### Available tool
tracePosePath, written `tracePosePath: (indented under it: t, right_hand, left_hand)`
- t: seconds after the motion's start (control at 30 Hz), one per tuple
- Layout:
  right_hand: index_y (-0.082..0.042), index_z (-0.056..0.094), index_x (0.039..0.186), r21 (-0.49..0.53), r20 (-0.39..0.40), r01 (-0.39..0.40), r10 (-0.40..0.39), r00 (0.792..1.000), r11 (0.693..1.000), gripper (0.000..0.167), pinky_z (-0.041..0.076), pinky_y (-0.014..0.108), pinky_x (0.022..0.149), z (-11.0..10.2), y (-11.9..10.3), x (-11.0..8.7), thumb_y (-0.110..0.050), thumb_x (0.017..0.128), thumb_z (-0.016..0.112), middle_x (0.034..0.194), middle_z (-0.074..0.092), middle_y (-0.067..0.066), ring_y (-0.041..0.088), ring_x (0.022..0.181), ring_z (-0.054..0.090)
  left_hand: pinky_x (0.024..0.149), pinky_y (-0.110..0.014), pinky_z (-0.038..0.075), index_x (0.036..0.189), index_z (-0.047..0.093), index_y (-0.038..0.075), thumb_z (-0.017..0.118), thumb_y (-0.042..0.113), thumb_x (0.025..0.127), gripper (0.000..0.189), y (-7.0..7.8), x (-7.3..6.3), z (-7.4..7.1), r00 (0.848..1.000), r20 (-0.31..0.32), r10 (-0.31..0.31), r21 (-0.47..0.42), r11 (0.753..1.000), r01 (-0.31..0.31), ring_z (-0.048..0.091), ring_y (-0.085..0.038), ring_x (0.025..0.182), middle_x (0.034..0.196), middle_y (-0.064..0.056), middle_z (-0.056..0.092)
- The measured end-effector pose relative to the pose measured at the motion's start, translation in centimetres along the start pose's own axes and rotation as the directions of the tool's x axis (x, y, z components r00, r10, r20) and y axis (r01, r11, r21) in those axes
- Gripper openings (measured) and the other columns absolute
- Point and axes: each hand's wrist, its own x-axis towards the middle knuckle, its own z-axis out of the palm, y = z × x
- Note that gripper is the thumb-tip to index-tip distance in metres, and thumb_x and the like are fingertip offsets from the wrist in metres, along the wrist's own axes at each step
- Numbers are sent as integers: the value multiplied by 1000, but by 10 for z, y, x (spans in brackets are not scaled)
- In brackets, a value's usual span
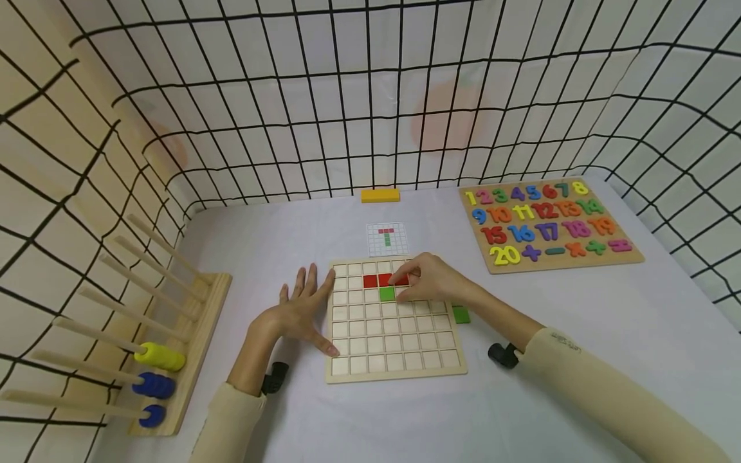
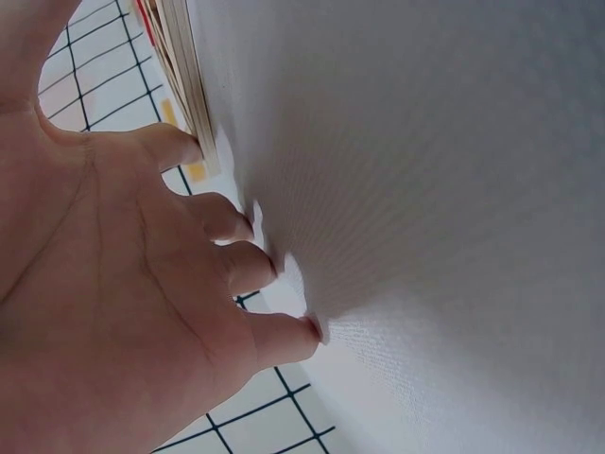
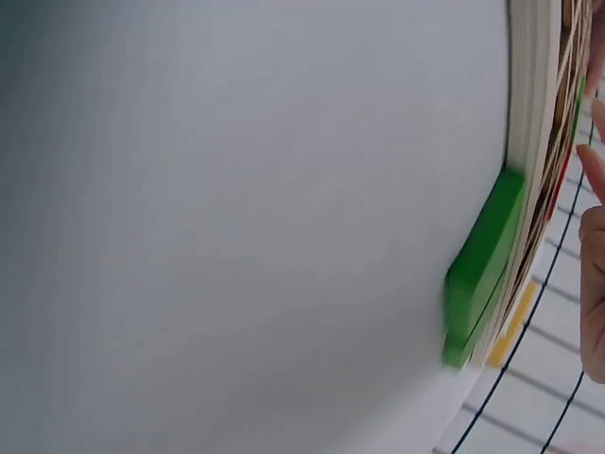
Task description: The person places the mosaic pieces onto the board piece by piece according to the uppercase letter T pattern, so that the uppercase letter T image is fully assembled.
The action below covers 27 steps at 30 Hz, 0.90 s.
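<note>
A wooden grid board [image 1: 399, 364] lies on the white cloth. Two red tiles [image 1: 370, 281] show in a row near its top; a third red one is partly behind fingers. Below the middle one sits a green tile [image 1: 386, 294]. My right hand [image 1: 431, 280] hovers over these tiles, index finger and thumb bent and apart, with nothing visible between them. Spread along the board's left edge, my left hand [image 1: 298, 315] touches it with thumb and index finger; the other fingertips [image 2: 312, 333] rest on the cloth. A pattern card [image 1: 388, 239] with a red and green T lies behind the board.
A green block [image 3: 487, 260] lies against the board's right side. At the back is a yellow block [image 1: 380, 195]. A number puzzle [image 1: 547, 225] lies back right, and a wooden peg stand [image 1: 202, 334] with yellow and blue beads stands left. Black wire mesh [image 1: 341, 93] surrounds the table.
</note>
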Motion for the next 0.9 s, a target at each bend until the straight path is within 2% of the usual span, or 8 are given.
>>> tracePosePath:
  t: [0.1,0.17,0.23,0.5,0.73,0.9]
  right_hand:
    - [-14,80,112,7,-13,-27,27,1000,1000,30,34,33,76,-10,8,-8,-23,85,86,83,53,2,20,90,44]
    - [-14,79,113,18,-15,-41,41,999,999,30,34,31,73,-18,15,-13,-24,86,85,76,51,-1,19,83,45]
    - [-12,77,114,36,-4,-49,50,999,998,30,33,29,66,-26,24,-20,-24,87,83,65,41,-1,18,71,42]
    - [-7,74,116,102,32,-94,91,995,990,33,30,24,59,-53,54,-47,-18,87,83,58,35,-6,9,55,33]
    - [-1,72,119,159,94,-131,117,989,979,39,31,25,64,-61,68,-57,-13,84,84,57,35,-6,8,55,33]
    - [0,72,119,166,113,-122,105,988,979,38,33,26,67,-61,74,-58,-11,84,84,58,35,-5,8,55,32]
  left_hand:
    - [122,-75,-10,168,-3,18,98,55,59,153,2,0,0,1000,-2,-8,21,1000,8,-24,-46,157,170,-24,-23]
    - [122,-74,-8,167,-2,15,99,50,61,151,7,-2,-3,1000,10,-28,40,999,27,-22,-46,157,170,-24,-22]
    - [123,-74,-7,167,-2,14,99,49,61,151,7,-2,-2,999,9,-32,50,998,31,-21,-46,158,170,-25,-21]
    - [122,-75,-10,168,-2,17,99,53,56,155,6,-3,-3,1000,11,-23,14,1000,23,-24,-45,157,170,-24,-22]
    - [122,-73,-12,168,-4,20,99,55,54,157,-3,2,2,1000,0,-12,2,1000,12,-28,-42,157,170,-21,-26]
    - [121,-75,-11,168,-3,17,99,53,56,155,1,0,-1,1000,5,-9,7,1000,9,-25,-45,157,170,-24,-23]
